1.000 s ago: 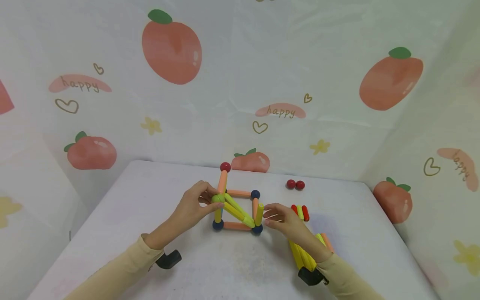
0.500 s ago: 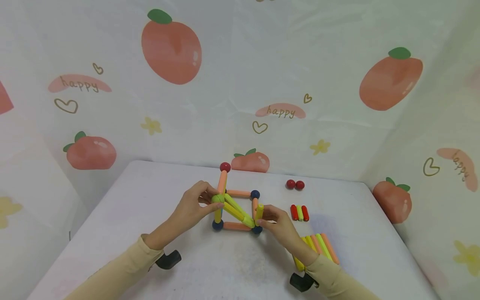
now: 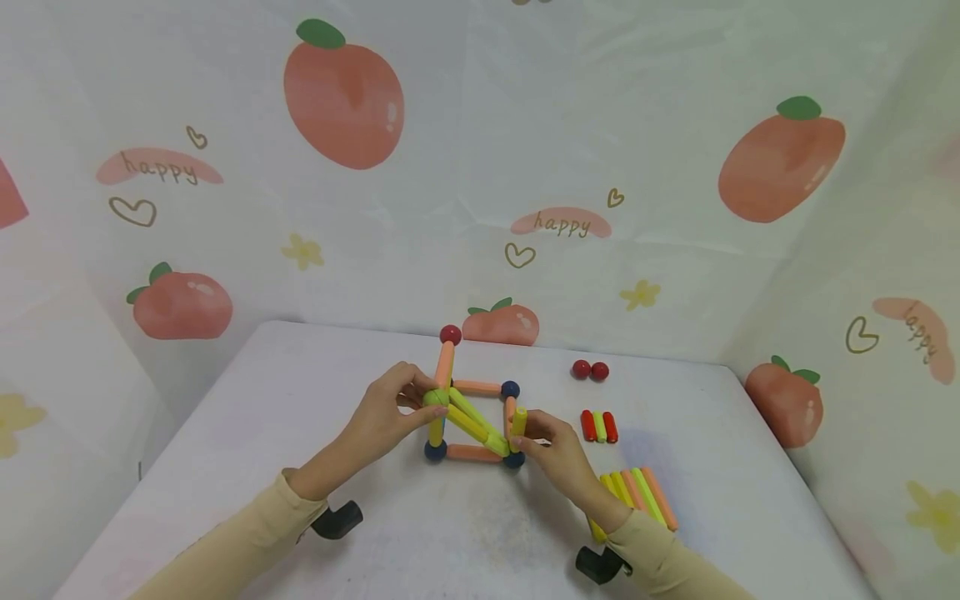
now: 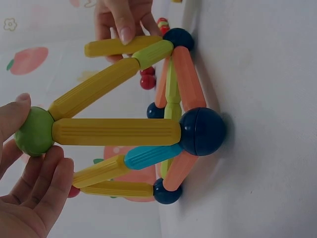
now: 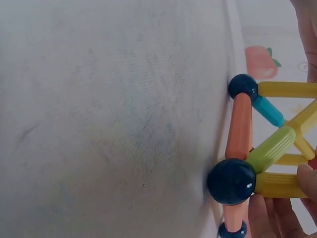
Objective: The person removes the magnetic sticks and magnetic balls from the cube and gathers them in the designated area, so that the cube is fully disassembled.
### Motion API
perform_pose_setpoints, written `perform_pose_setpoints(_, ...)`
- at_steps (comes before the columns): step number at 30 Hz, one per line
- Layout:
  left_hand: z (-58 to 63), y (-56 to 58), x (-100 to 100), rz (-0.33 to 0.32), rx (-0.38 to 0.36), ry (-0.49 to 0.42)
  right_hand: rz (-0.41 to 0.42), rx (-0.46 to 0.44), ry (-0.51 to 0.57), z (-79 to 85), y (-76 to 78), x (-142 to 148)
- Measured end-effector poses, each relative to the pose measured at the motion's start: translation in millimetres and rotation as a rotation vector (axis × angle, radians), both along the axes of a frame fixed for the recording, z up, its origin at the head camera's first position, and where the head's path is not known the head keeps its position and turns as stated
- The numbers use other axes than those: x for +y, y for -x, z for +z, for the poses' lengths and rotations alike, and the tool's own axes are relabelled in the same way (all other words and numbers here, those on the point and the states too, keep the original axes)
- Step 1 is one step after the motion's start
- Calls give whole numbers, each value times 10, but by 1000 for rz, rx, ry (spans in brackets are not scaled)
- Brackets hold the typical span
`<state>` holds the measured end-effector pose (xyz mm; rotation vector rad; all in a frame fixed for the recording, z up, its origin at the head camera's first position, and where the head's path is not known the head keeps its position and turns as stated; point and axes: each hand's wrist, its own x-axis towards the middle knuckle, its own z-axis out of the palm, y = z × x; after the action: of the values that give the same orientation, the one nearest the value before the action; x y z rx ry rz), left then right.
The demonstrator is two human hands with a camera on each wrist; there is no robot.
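A magnetic stick-and-ball frame stands on the table, with dark blue balls [image 4: 202,131] at its base corners joined by orange sticks [image 5: 239,126]. My left hand [image 3: 386,410] pinches the green ball [image 4: 34,131] at the top of the near left upright stick. Thumb and fingers of my right hand [image 3: 558,450] grip an upright yellow stick [image 5: 280,185], whose lower end meets the near right blue ball [image 5: 231,181]. A yellow and light green diagonal [image 3: 476,429] runs from the green ball down to that corner. A red ball [image 3: 451,335] tops the far left side.
Two red balls [image 3: 590,369] lie at the back right. In front of them are short red and light green sticks [image 3: 599,427]. Nearer, a row of longer yellow, orange and green sticks [image 3: 648,497] lies partly behind my right forearm. A printed cloth [image 3: 480,167] hangs behind the table.
My right hand has moved slightly left, from beside the upright yellow stick to gripping it. The left hand keeps its hold on the green ball.
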<state>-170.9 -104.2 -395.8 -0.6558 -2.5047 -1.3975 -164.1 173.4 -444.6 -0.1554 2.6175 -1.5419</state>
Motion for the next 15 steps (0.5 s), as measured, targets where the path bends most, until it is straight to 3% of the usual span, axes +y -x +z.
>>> perform_pose_setpoints(15,-1,-11,8,-4,18,-1,-39,-129,91,37,58,-13)
